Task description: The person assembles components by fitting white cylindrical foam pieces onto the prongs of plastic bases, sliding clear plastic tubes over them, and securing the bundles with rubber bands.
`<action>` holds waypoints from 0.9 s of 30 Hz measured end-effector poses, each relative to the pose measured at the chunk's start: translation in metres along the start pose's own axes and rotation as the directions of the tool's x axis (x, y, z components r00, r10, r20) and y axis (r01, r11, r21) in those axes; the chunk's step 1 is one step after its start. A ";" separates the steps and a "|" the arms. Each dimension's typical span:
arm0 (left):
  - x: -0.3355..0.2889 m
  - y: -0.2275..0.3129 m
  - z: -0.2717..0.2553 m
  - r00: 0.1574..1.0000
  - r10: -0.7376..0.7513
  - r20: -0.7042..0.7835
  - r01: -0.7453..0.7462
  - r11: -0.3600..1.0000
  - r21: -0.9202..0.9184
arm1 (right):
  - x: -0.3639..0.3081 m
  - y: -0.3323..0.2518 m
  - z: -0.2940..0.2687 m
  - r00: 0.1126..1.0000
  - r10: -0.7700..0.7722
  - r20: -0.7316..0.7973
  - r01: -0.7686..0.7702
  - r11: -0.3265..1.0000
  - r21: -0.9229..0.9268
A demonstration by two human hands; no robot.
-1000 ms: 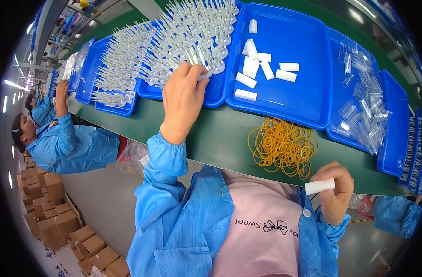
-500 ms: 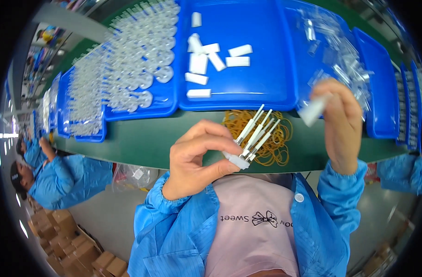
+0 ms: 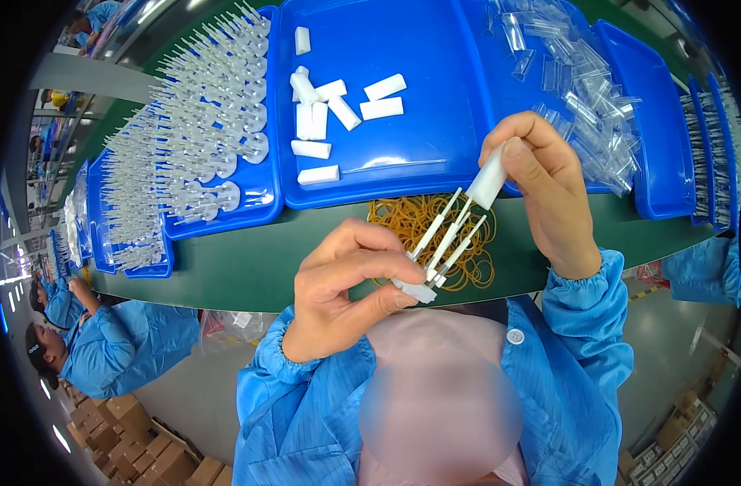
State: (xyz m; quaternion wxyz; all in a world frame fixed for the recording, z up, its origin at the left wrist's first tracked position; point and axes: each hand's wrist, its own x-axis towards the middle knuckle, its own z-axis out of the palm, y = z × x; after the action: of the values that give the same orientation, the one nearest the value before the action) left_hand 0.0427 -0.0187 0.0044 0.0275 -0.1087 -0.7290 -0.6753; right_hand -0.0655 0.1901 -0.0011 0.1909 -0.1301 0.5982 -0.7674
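My left hand (image 3: 350,283) pinches the translucent base of a pronged plastic piece (image 3: 449,237) between thumb and fingers. Several thin white rods rise from that base, leaning up and to the right. In my right hand (image 3: 549,190) is a small white block (image 3: 489,180), gripped between thumb and fingers. Its lower end is at the tip of one rod; whether the rod enters it cannot be seen. A heap of yellow-brown rubber bands (image 3: 391,212) lies on the green table behind the rods.
A blue tray (image 3: 403,49) ahead holds several loose white blocks (image 3: 313,121). Left of it, another tray carries rows of similar pronged pieces (image 3: 217,121). Clear plastic sleeves (image 3: 589,105) fill a tray at the right. A co-worker in blue (image 3: 115,340) sits at the left.
My right hand has moved left and down from the sleeve tray, bringing the white block to the rod tips. My left hand stays nearly in place. The view has shifted slightly.
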 end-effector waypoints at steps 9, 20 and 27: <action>0.005 -0.002 -0.002 0.998 -0.026 0.054 0.024 0.999 0.037 | 0.000 0.002 -0.003 1.000 0.009 0.012 -0.009 1.000 0.003; 0.008 -0.003 0.009 0.998 -0.019 -0.063 0.027 0.992 0.126 | -0.008 0.008 0.004 0.988 0.110 0.103 -0.126 0.979 0.161; 0.007 -0.014 0.006 0.994 0.066 -0.090 -0.057 0.993 0.107 | -0.019 0.013 0.017 0.988 -0.042 0.149 0.031 0.997 0.071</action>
State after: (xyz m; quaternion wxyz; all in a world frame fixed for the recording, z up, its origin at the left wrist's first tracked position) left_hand 0.0340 -0.0131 -0.0089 0.0879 -0.0979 -0.7573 -0.6397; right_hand -0.0394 0.1813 -0.0091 0.2257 -0.1919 0.5530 -0.7788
